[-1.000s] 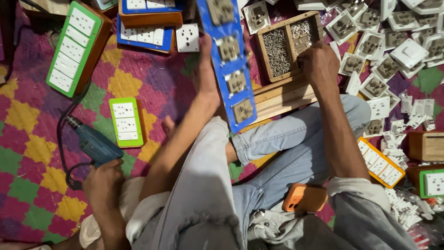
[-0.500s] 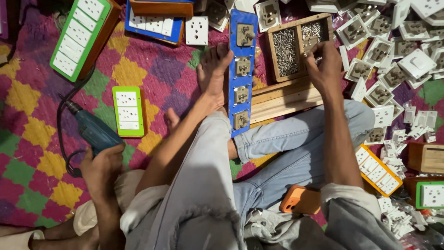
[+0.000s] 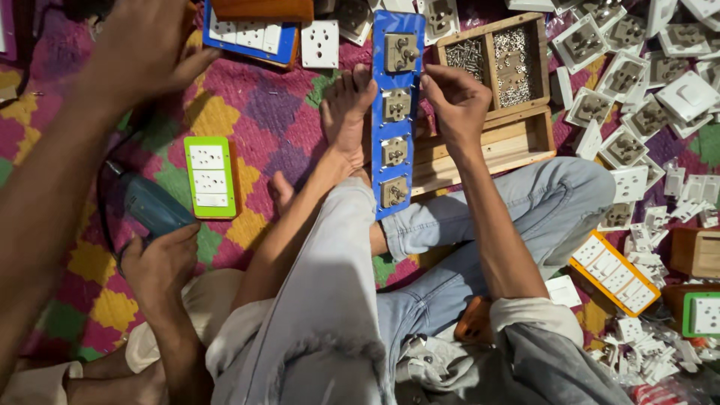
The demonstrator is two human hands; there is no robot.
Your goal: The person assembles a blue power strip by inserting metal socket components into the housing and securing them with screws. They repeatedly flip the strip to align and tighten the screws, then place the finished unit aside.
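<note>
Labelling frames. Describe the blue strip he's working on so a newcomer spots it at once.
Start at the patterned mat and find the bare foot at its top centre. The blue strip lies upright in the picture just right of that foot, with the right hand at its other edge. It alone is long, narrow and blue, with four metal-backed parts in a row; the neighbouring boards are short, with white faces.

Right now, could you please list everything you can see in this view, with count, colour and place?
blue strip: one, four switch units, centre, beside bare foot
wooden tray: one, screws inside, upper right
green switch plate: one, left, on patterned mat
orange switch plate: one, right
loose white sockets: many, upper right
drill: one, teal, left
another person's arm: top left
left hand: on drill
right hand: pinching at blue strip
</note>
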